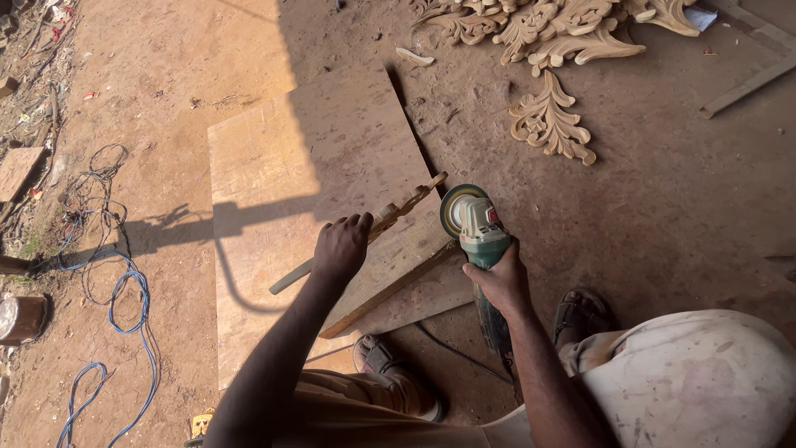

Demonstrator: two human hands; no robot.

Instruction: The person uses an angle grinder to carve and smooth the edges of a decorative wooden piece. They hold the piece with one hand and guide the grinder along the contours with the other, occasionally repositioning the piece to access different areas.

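The left hand (pixel 342 245) clenches a carved wooden strip (pixel 390 220), pinning it on the plywood board (pixel 282 166). The strip's long axis runs from lower left up to upper right, its carved tip just beside the sanding disc (pixel 453 209). The right hand (pixel 500 280) grips the green angle grinder (pixel 481 241), nearer that tip

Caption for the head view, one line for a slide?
Left hand steadies a carved wood strip on a board; right hand holds a green angle grinder beside it.
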